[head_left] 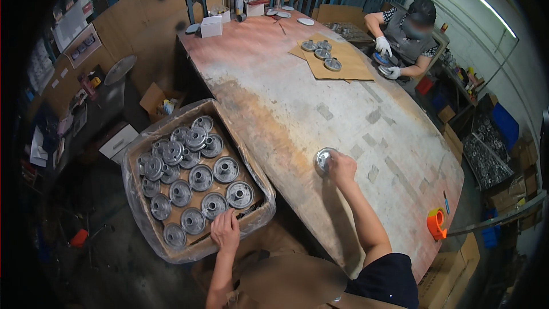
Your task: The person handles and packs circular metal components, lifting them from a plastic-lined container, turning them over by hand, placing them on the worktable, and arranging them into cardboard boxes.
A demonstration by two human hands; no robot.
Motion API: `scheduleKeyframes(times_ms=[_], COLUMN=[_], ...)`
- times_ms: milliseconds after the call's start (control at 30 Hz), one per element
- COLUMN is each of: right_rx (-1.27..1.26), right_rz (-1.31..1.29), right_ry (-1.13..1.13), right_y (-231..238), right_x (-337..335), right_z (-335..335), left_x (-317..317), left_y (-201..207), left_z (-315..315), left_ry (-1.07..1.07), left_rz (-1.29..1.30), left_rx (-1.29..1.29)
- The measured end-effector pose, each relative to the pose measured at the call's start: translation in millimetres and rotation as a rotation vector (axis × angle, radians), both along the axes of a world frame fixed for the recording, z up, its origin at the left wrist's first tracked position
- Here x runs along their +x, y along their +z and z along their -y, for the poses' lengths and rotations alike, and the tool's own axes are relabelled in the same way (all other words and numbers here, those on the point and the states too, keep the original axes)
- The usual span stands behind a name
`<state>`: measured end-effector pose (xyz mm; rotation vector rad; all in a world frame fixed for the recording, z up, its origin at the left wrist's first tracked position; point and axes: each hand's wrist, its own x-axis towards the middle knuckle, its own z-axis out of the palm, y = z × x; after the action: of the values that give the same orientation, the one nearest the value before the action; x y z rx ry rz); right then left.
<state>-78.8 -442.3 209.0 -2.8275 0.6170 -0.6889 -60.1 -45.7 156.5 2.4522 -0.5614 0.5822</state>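
Observation:
My right hand (342, 169) reaches over the table, its bent fingers gripping the right side of a round grey metal wheel (323, 159). That wheel is on the tabletop, and my hand covers part of it. Across the near rim of a plastic-lined carton (264, 199) rests my left hand (225, 231). Its fingers are loosely bent, and the fingertips are just inside, by a metal wheel with a raised hub (214, 205). Nothing shows in that hand. Several more such wheels (201, 177) sit in the carton, some piled up at its far left.
A large worn table (269, 88) stretches away from me. An orange tape dispenser (436, 224) stands near its right edge. Farther off, several wheels (323, 54) rest on brown cardboard (349, 68). A gloved, masked co-worker (414, 37) handles discs at the far right side.

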Motion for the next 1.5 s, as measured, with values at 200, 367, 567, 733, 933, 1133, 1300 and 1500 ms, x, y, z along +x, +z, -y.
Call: scheduleKeyframes(times_ms=[200, 367, 567, 733, 933, 1133, 1300, 1500], right_rx=[0.429, 1.722, 2.545, 2.618, 2.854, 2.900, 3.112, 2.816], right_rz=[0.068, 0.503, 0.509, 0.371, -0.020, -0.155, -0.277, -0.137], right_ry=[-0.073, 0.120, 0.239, 0.145, 0.513, 0.413, 0.498, 0.143], right_y=[6.5, 5.2, -4.5, -12.1, -16.2, -30.9, -41.8, -34.8], right_x=[-7.4, -4.1, -0.5, 5.3, 2.4, -2.8, -3.8, -5.4], right_z=[-3.3, -23.5, -78.3, -130.9, -186.9, -215.8, -220.5, -233.7], left_x=[0.8, 1.9, 0.1, -1.7, -10.7, -19.0, -21.2, -23.6], left_y=[-1.1, -2.0, 9.4, 38.7, 93.7, 125.1, 125.7, 127.8], left_z=[-1.7, -1.3, -4.5, -5.0, -7.0, -3.5, -0.8, -4.4], left_ry=[0.000, 0.002, -0.019, -0.012, -0.110, -0.202, -0.253, -0.246], left_rz=[-0.014, -0.012, -0.127, -0.267, -0.269, -0.239, -0.197, -0.198], left_rx=[-0.003, -0.026, -0.085, -0.290, -0.523, -0.447, -0.399, -0.358])
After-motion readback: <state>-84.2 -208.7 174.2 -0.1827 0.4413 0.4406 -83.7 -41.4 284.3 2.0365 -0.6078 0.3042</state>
